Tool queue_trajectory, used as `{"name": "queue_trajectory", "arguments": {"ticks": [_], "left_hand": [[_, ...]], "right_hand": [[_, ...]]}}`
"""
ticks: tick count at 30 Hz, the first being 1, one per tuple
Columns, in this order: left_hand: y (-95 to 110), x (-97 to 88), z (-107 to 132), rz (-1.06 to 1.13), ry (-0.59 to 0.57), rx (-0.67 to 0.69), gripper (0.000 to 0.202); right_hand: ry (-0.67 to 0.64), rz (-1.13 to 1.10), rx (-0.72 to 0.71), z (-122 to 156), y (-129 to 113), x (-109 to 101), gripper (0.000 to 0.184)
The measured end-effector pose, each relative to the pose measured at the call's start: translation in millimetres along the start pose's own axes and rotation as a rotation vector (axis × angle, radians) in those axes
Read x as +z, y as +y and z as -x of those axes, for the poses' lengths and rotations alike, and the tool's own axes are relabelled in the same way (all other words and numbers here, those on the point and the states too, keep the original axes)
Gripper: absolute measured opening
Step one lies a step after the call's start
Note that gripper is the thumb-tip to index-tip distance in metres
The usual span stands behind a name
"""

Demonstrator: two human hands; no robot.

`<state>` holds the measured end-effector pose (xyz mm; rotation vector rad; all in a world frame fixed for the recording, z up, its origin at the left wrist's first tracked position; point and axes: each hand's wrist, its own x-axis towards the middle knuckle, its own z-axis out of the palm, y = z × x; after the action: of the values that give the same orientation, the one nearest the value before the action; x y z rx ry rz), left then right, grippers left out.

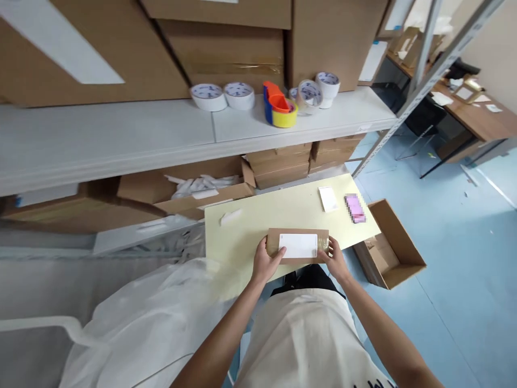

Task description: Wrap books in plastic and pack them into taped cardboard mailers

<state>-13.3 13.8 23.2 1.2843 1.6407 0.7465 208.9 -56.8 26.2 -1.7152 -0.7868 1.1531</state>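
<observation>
A small brown cardboard box [274,240] with a white label on top lies at the near edge of a pale yellow table [258,213]. My left hand [264,263] grips its left end, thumb resting on the label. At the right end, my right hand [333,256] curls its fingers around the box. Farther back on the table lie a white card [327,198], a pink phone [355,208] and a small white packet [230,216].
A white shelf [161,129] carries tape rolls [223,96], a coloured tape dispenser [278,105] and large cartons. An open cardboard box [390,245] sits on the blue floor at right. White plastic bags [153,318] lie at left. A desk stands far right.
</observation>
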Motion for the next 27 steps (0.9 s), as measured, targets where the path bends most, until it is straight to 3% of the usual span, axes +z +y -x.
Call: {"name": "queue_trajectory", "arguments": {"ticks": [5, 11, 15, 22, 27], "left_hand": [[28.7, 47.2, 1.8, 0.019, -0.173, 0.107, 0.068], [75.5, 124.7, 12.6, -0.076, -0.414, 0.212, 0.077], [107.7, 195.5, 24.2, -0.110, -0.581, 0.248, 0.079], [156.2, 338.0, 53.1, -0.229, -0.822, 0.350, 0.086], [183.9, 415.8, 68.1, -0.299, -0.916, 0.422, 0.085]], "right_hand": [[0.236, -0.052, 0.007, 29.2, -3.5, -52.6, 0.068], [0.664, -0.057, 0.036, 53.2, 17.2, -121.8, 0.069], [0.814, -0.091, 0.042, 55.7, 42.8, -178.7, 0.070], [0.977, -0.080, 0.177, 56.8, 84.8, -293.5, 0.079], [1.036, -0.017, 0.247, 54.5, 97.6, -353.2, 0.089]]}}
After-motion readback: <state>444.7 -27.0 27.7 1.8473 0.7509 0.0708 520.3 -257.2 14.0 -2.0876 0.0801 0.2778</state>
